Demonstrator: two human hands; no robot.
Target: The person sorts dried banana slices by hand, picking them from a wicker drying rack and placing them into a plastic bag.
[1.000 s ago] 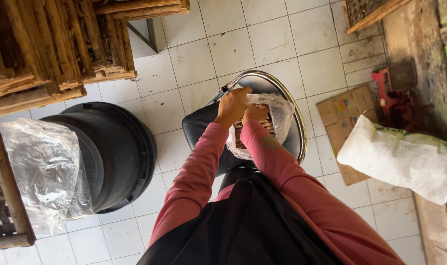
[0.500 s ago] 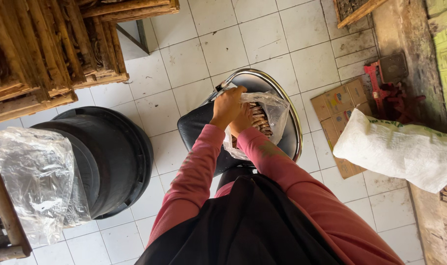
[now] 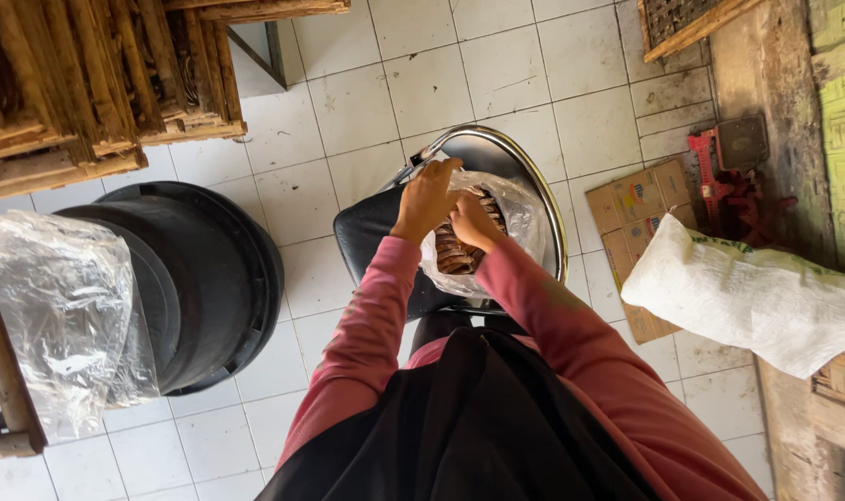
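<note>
A clear plastic bag [image 3: 523,215] filled with brown flat pieces [image 3: 450,252] rests in a round metal bowl [image 3: 520,160] on a black stool seat [image 3: 367,232]. My left hand [image 3: 426,197] grips the bag's upper left edge. Beside it, my right hand [image 3: 473,223] reaches into the bag's mouth, fingers down among the brown pieces. Both arms are in pink sleeves, above a black apron.
A large black tub [image 3: 209,278] stands at the left beside a crumpled clear plastic sheet [image 3: 61,315]. Stacked wooden frames [image 3: 89,83] fill the upper left. At the right lie a white sack [image 3: 756,297], flattened cardboard [image 3: 638,232] and a red tool [image 3: 719,186]. The floor is white tile.
The view has shifted a little. My right hand has gone deeper into the bag, while my left hand keeps its hold on the bag's edge.
</note>
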